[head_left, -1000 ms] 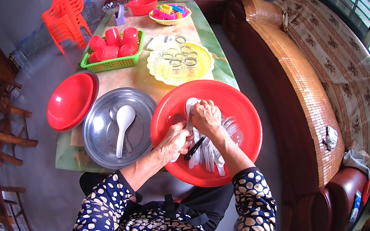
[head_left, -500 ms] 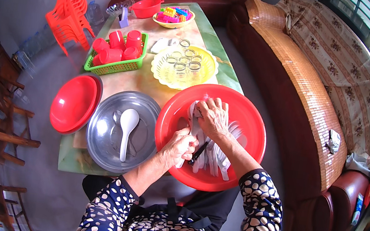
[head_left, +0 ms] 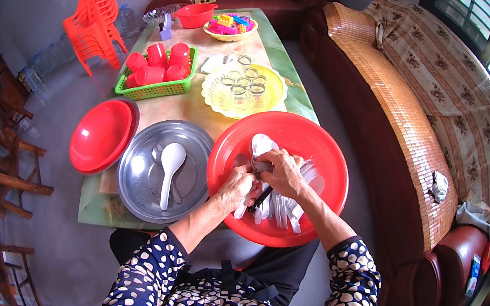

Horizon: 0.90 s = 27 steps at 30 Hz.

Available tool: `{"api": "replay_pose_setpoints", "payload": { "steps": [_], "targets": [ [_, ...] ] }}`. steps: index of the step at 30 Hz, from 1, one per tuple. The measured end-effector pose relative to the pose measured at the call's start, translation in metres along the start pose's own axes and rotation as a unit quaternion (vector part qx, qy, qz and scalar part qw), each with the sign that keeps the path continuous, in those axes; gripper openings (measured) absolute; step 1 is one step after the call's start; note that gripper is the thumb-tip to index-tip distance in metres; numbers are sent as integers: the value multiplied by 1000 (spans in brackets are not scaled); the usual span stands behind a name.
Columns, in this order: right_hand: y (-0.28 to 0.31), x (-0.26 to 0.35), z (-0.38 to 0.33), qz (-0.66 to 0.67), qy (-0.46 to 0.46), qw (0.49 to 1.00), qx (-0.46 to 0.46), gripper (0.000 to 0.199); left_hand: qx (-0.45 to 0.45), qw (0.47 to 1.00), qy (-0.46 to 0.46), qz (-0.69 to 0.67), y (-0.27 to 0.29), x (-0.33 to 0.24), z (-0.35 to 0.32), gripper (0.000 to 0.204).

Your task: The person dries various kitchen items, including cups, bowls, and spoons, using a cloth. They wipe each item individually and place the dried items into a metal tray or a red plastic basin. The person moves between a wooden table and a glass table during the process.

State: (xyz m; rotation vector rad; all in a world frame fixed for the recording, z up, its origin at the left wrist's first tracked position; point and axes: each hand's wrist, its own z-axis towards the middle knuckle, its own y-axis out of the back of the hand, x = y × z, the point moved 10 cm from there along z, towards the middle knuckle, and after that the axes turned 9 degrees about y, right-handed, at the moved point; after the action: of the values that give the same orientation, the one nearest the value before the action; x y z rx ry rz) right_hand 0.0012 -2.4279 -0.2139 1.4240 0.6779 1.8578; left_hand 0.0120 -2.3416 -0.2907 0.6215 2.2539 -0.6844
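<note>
Over a large red basin [head_left: 335, 166], my left hand [head_left: 239, 188] is closed round the handle of a white spoon [head_left: 263, 144], its bowl pointing away from me. My right hand [head_left: 285, 171] pinches a greyish-white piece, which looks like a cloth [head_left: 263, 166], against the spoon's neck. The fingers hide part of both. Below my hands, several white spoons [head_left: 281, 210] lie in the basin with their handles toward me. A dark-handled utensil [head_left: 261, 199] lies among them. To the left, a grey metal basin [head_left: 133, 193] holds a white ladle [head_left: 171, 164] and smaller metal spoons.
Red basins [head_left: 100, 139] stand at the table's left edge. Farther back are a green basket [head_left: 160, 87] of red cups, a yellow tray [head_left: 215, 99] with several glasses, a bowl of toy blocks [head_left: 232, 24] and a red bowl [head_left: 194, 15]. A sofa [head_left: 382, 110] runs along the right.
My right hand has slid from the spoon's bowl down toward its neck, closer to my left hand. The white bowl now shows uncovered. My left hand keeps its grip.
</note>
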Motion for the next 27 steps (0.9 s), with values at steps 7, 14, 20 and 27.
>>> {"api": "replay_pose_setpoints", "payload": {
  "steps": [7, 14, 20, 27],
  "targets": [
    [57, -29, -36, -152, -8, 988, -18, 24, -112, 993, -47, 2, 14, -9, -12, 49],
    [30, -12, -53, -270, 7, 962, 46, 27, 19, 999, -18, -40, -5, -5, -16, 34],
    [44, 13, -39, -97, 4, 992, -82, 32, 89, 987, -3, -131, -9, -3, -11, 17],
    [41, 76, -23, -67, 127, 972, -185, 37, 165, 970, 9, -177, -26, -12, -28, 7]
  ]
}}
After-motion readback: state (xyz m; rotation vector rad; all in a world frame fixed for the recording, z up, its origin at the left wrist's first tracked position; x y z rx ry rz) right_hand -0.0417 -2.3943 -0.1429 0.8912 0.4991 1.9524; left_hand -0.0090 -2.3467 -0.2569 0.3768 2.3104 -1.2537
